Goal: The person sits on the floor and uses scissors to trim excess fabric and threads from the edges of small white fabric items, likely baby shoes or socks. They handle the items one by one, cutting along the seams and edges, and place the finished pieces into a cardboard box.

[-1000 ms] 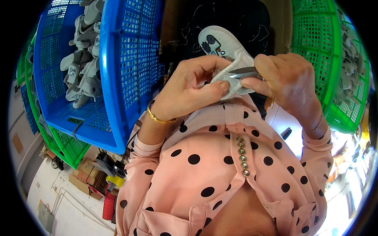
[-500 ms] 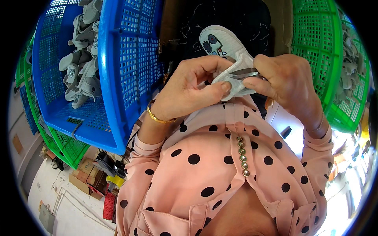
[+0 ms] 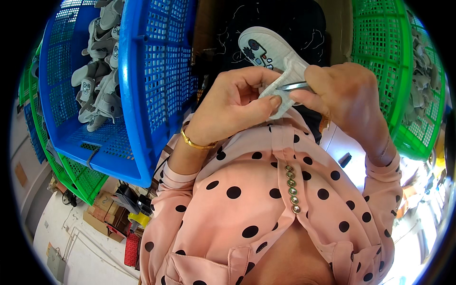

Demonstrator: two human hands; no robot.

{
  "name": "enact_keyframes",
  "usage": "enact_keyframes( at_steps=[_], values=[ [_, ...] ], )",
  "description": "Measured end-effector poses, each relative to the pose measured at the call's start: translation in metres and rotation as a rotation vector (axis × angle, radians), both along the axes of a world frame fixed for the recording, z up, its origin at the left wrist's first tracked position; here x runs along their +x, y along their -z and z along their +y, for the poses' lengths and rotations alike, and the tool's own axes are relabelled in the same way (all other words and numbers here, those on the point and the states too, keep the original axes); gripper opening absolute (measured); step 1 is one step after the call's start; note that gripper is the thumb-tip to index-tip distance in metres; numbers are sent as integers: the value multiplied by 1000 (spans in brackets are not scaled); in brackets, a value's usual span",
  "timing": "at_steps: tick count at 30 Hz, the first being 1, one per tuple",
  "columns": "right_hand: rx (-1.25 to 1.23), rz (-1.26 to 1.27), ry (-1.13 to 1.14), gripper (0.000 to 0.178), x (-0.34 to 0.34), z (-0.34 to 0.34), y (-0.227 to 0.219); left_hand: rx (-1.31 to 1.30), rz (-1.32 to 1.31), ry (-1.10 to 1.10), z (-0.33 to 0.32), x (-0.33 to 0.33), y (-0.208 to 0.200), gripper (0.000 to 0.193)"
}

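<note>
A white fabric shoe upper [image 3: 278,46] with a dark printed pattern on its toe is held in front of my chest. My left hand [image 3: 240,97] grips its heel end, thumb on the near side and fingers tucked inside the opening. My right hand [image 3: 339,90] is closed around small metal thread snips [image 3: 295,86]. Their blades lie together, the tips against the collar edge close to my left thumb. The handles are hidden in my right palm.
To the left stands a blue plastic basket [image 3: 130,85] holding several shoe uppers [image 3: 97,90]. A green basket [image 3: 380,61] is at the right, with more pale uppers behind its wall. Loose thread ends lie on a dark surface [image 3: 285,21] beyond the upper.
The snips' blades have closed; they were parted half a second ago. The upper's toe has shifted slightly left and away from me, and my right hand has moved slightly.
</note>
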State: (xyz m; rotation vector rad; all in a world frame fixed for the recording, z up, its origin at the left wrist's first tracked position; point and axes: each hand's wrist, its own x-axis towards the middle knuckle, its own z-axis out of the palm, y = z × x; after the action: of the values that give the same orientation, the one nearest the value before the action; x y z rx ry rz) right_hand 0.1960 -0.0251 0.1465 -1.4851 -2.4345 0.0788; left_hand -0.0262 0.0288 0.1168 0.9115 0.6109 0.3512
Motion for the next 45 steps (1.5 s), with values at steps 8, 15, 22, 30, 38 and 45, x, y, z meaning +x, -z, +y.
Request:
enact_keyframes(
  at_steps=[8,15,22,30,38,45],
  values=[
    [-12,-32,-2,42,5,1,-7,97,-2,-3,3,-3,2,38],
    [-17,-24,-3,43,1,3,-8,98,-4,12,3,-1,-1,38],
    [-71,-73,55,37,-7,-3,-19,-17,4,45,4,2,-6,37],
    [-562,849,262,33,12,4,-11,168,9,53,5,-4,0,29],
    [-812,799,76,27,4,11,4,485,116,68,12,1,-10,17],
    [-869,1048,355,31,-14,-9,27,421,219,-622,27,6,17,21]
  ],
)
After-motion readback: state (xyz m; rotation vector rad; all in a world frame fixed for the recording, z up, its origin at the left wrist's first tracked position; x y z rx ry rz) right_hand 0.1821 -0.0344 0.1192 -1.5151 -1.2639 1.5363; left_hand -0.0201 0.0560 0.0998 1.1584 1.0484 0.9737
